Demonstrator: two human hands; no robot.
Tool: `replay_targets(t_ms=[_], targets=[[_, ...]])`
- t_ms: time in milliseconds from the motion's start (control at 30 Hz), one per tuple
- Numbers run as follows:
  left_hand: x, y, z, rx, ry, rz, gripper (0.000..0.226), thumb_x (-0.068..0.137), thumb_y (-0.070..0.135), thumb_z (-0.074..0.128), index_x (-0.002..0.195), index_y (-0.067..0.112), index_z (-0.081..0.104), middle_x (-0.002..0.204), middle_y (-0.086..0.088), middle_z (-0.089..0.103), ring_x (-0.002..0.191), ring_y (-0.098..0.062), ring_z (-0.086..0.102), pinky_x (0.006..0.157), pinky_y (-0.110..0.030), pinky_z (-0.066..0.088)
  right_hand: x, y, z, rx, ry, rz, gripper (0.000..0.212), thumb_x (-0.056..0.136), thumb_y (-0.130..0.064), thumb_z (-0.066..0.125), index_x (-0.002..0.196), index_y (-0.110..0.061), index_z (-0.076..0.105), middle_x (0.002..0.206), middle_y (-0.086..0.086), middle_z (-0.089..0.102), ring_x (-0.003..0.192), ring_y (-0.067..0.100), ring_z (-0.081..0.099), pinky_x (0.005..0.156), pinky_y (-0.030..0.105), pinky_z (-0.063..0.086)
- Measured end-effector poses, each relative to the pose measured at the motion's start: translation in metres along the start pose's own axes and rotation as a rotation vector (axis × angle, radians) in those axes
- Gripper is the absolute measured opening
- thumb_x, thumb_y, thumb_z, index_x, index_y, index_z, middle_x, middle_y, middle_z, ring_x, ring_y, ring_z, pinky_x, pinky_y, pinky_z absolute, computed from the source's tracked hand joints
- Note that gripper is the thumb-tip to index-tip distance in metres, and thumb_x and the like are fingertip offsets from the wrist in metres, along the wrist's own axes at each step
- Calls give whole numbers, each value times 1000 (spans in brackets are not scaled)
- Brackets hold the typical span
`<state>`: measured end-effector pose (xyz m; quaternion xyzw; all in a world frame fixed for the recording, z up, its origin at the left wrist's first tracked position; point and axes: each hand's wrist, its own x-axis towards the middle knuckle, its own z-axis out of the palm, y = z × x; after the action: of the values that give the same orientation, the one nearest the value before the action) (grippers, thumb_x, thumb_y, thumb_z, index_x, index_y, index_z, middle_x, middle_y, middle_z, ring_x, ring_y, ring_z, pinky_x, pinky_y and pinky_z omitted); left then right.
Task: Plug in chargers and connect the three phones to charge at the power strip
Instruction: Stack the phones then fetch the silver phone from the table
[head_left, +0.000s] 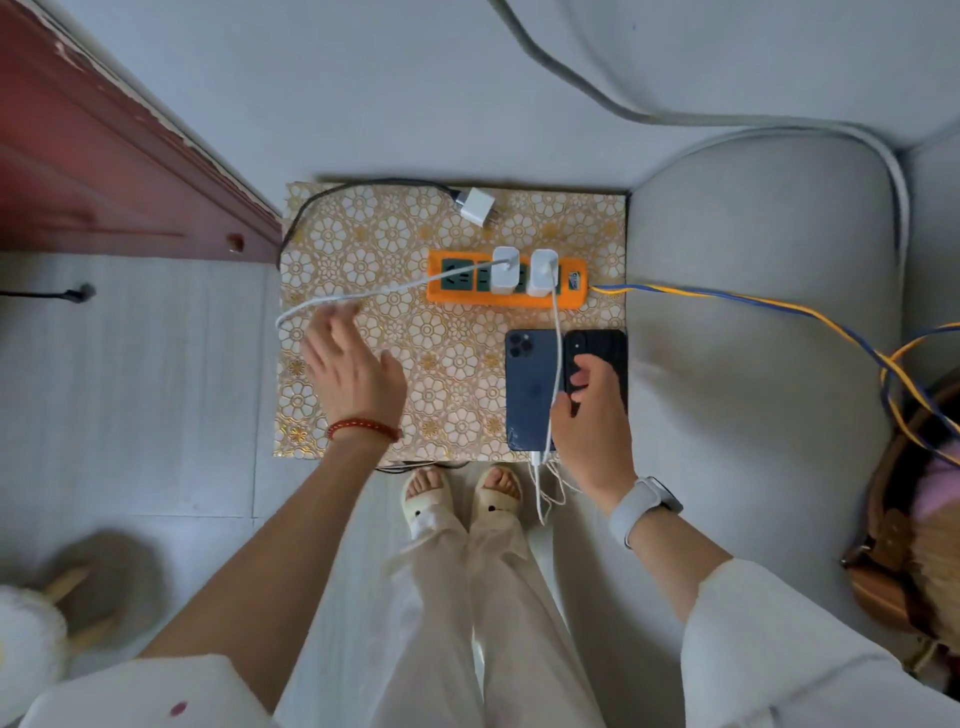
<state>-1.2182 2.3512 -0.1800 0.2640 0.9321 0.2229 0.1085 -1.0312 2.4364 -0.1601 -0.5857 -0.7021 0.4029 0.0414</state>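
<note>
two chargers (523, 271) sit in the orange power strip (506, 300) mid-mat (363, 249). right hand (589, 410) pinches the black phone (602, 353) at the mat's right edge; left hand (353, 369) hovers, fingers spread.

On the patterned mat (363, 244), an orange power strip (506, 280) carries two white chargers (522, 270). A third charger (475, 207) lies loose near the far edge. The right hand (587, 415) grips a black phone (602, 353) beside a blue phone (530, 389) at the right edge; the left hand (353, 369) hovers spread by a white cable (332, 304).
</note>
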Motion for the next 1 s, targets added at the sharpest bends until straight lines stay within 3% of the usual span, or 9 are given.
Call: replay_targets(t_ms=[100,200,300,367,467,767,833,900,1000], targets=[[28,-35,-14,204,-249,7,83,74,12,57,141,29,10,154,-13,6,139,-38,4,108,-57,19,-4,-24,7,-5,48,-126,37,88,-7,50,124,-8,42,119,10,47,108,23,50,85,26,41],[44,-67,-18,366,-438,64,49,86,21,51,132,26,33,155,-6,9,141,-34,-11,114,-57,2,-8,-40,15,-109,90,-217,38,86,-7,52,124,-5,43,124,14,47,116,27,47,96,34,40],[47,-81,-33,322,-343,71,22,93,18,40,109,14,55,127,-15,51,134,-34,26,115,-54,5,-14,-50,21,-202,129,-233,37,85,-7,53,121,-7,46,124,14,49,117,29,45,93,41,40],[40,-82,-51,291,-272,127,23,93,19,38,99,8,57,99,-19,62,100,-38,54,106,-54,29,-19,-55,22,-208,103,-241,35,85,-5,51,120,-6,47,123,14,50,117,30,45,93,43,39],[13,-76,-86,182,-255,130,26,93,26,40,91,6,57,87,-17,62,74,-37,58,65,-40,45,-33,-65,23,-159,42,-273,33,86,-2,48,120,-2,47,120,18,50,117,30,46,97,40,40],[-85,-35,-81,-596,-794,-324,18,89,22,51,90,6,61,62,-1,61,45,-10,61,50,-26,53,-72,-65,24,-34,-120,-255,28,91,-2,43,119,-3,49,116,15,57,109,25,55,86,21,41],[-99,-27,-61,-691,-826,-472,23,90,21,51,103,4,59,77,-6,65,58,-12,65,59,-29,57,-77,-56,20,-53,-138,-247,28,91,-2,43,117,-3,51,116,15,58,109,25,55,85,19,39],[-110,-23,-39,-462,-858,-325,37,91,22,46,125,9,49,114,-11,63,98,-22,63,88,-36,51,-81,-45,14,-91,-161,-232,29,91,-4,42,119,-3,51,118,14,57,110,26,54,86,21,37],[-122,-20,-20,-84,-963,-118,62,90,30,44,142,15,14,150,-12,25,137,-29,26,112,-49,25,-85,-31,2,-170,-237,-221,34,92,-7,41,125,-5,49,126,14,55,118,27,50,92,24,35]])
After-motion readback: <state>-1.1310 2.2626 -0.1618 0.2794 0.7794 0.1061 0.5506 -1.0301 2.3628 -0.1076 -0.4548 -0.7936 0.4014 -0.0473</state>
